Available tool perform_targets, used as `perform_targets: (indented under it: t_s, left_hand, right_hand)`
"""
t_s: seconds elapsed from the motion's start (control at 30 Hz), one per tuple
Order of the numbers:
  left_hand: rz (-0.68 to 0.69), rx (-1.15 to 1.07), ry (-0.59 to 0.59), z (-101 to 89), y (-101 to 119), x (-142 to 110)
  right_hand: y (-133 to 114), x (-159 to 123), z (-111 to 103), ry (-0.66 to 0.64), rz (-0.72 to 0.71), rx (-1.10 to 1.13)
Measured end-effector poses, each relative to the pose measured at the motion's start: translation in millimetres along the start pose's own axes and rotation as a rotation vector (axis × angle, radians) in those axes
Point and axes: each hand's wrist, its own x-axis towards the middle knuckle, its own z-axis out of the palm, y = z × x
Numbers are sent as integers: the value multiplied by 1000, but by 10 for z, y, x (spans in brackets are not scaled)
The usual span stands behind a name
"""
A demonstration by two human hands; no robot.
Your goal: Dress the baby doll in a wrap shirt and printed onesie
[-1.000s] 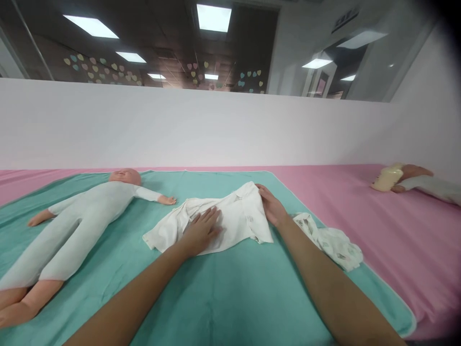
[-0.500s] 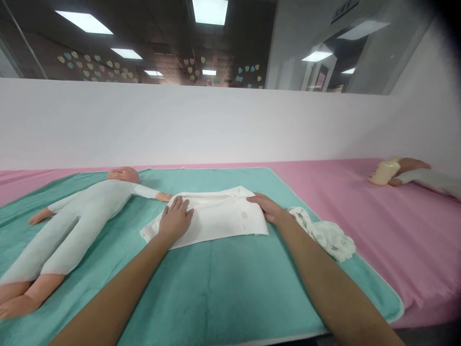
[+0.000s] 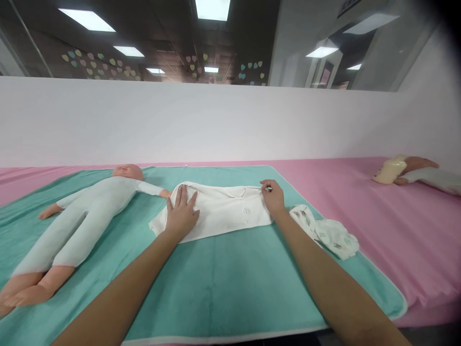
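A folded white cloth (image 3: 219, 211), which looks like a baby garment with a small grey print near its right end, lies on a teal blanket (image 3: 216, 288). Flat on its left part rests my left hand (image 3: 182, 214), open with the fingers spread. At the far right corner my right hand (image 3: 272, 198) is closed in a pinch on the cloth's edge. A baby doll (image 3: 95, 202) in a pale suit lies on its back to the left, one of its hands close to the cloth's left end.
A crumpled white printed cloth (image 3: 331, 235) lies right of my right forearm. Beyond the blanket's edge, on the pink sheet (image 3: 334, 187), are a yellowish bottle (image 3: 389, 170) and part of another doll (image 3: 434, 178). A white wall (image 3: 216, 125) with windows above closes off the back.
My right hand has moved to the cloth's far right corner and drawn that edge straighter. My left hand stays on the cloth, its fingers more spread. The view has shifted slightly.
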Motion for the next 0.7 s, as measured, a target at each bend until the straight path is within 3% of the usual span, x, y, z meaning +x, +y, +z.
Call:
perform_targets:
  t_s: [0.13, 0.3, 0.43, 0.57, 0.63, 0.7]
  left_hand:
    - [6, -1, 19, 2, 12, 15]
    - [44, -36, -86, -8, -12, 22]
    - [229, -115, -132, -85, 68, -21]
    - [471, -316, -382, -111, 209, -70]
    - [498, -361, -460, -109, 242, -82]
    - [489, -393, -503, -112, 237, -86]
  right_hand:
    - [22, -77, 26, -52, -271, -295]
    - [47, -88, 76, -174, -337, -590]
    - [-325, -252, 137, -264, -446, -535]
    - [-1099, -943, 177, -392, -517, -254]
    - [-1486, -1491, 143, -584, -584, -86]
    - [-1730, -2123, 99, -878, -671, 63]
